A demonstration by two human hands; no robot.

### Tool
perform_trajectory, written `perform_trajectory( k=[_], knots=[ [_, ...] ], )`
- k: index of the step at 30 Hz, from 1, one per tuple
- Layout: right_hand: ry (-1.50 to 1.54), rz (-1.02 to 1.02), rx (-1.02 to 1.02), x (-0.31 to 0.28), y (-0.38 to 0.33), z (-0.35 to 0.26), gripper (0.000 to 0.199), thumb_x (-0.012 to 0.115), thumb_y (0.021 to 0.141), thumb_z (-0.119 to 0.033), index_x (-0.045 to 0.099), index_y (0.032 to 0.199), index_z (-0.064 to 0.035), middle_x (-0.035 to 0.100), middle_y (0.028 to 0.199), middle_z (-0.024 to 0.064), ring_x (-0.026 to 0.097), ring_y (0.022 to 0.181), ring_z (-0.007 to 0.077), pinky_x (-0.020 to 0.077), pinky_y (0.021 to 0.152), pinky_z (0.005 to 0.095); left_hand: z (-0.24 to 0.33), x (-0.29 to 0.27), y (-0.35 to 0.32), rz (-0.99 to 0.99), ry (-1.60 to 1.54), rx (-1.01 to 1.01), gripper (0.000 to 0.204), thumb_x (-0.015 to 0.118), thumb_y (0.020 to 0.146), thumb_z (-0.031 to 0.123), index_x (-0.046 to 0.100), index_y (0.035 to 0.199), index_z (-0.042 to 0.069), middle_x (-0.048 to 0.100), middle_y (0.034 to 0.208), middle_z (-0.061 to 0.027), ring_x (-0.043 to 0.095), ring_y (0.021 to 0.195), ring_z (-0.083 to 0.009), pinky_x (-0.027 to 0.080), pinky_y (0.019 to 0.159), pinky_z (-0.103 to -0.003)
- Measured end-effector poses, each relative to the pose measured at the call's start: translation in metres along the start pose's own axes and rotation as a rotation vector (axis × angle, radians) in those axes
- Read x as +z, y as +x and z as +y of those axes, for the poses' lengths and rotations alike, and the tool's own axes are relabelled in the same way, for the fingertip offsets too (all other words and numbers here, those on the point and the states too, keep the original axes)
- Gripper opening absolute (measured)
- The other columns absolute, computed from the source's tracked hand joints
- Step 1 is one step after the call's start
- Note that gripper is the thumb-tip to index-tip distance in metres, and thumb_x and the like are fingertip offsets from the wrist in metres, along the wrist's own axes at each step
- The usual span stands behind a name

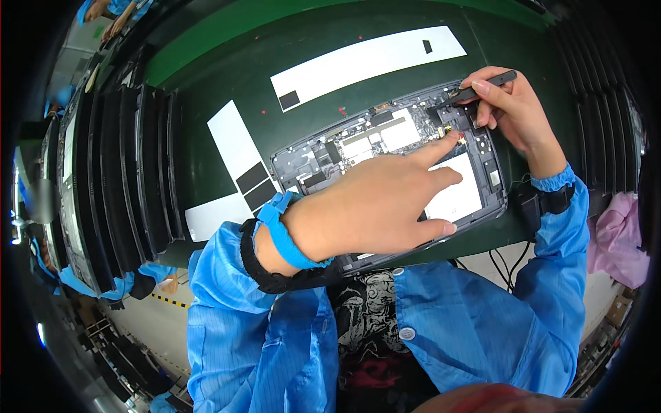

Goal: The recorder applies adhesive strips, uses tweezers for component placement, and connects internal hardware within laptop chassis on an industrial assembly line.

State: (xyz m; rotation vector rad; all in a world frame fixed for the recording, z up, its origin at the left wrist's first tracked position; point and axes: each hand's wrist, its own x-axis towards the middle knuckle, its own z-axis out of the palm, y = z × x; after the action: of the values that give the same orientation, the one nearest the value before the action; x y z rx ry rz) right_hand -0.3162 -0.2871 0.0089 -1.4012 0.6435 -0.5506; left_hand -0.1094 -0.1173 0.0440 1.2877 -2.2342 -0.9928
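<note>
An opened, flat electronic device (pixel 297 162), perhaps a tablet or laptop base, lies on the green bench top with its circuit board and white-labelled battery (pixel 460 186) showing. My left hand (pixel 385 199) reaches across it, palm down and fingers apart. Its index fingertip rests by a small red and yellow part near the board's right end; the other fingers lie over the battery. At the device's upper right corner, my right hand (pixel 520 113) pinches black tweezers (pixel 497 81), their tips pointing left and down at the board. My left forearm hides the device's lower left part.
White backing strips (pixel 358 63) carrying black pads (pixel 252 179) lie behind and left of the device. Racked dark panels (pixel 131 179) stand at the left, with more (pixel 599 131) at the right. Cables (pixel 508 265) hang below the bench edge, and pink cloth (pixel 620 237) hangs far right.
</note>
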Motion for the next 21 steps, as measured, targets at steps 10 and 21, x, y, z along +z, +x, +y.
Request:
perform_trajectory(
  k=[10, 21],
  knots=[
    [-0.013, 0.032, 0.03, 0.002, 0.005, -0.004, 0.024, 0.067, 0.09, -0.017, 0.066, 0.1, 0.0043, 0.068, 0.077, 0.0085, 0.061, 0.053, 0.0081, 0.044, 0.046, 0.0172, 0.013, 0.001, 0.001, 0.009, 0.097, -0.091, 0.059, 0.067, 0.083, 0.038, 0.051, 0.13, 0.005, 0.031, 0.145, -0.0314, 0.066, 0.082, -0.0424, 0.054, 0.077, -0.043],
    [0.056, 0.079, 0.015, 0.015, -0.006, -0.009, 0.02, 0.064, 0.091, -0.007, 0.064, 0.103, 0.0082, 0.068, 0.085, 0.0131, 0.063, 0.056, 0.0129, 0.049, 0.044, 0.0204, 0.037, 0.018, 0.015, 0.072, 0.218, -0.208, 0.072, 0.07, 0.081, 0.039, 0.043, 0.13, -0.006, 0.026, 0.137, -0.0478, 0.067, 0.073, -0.0463, 0.057, 0.065, -0.045]
  ],
)
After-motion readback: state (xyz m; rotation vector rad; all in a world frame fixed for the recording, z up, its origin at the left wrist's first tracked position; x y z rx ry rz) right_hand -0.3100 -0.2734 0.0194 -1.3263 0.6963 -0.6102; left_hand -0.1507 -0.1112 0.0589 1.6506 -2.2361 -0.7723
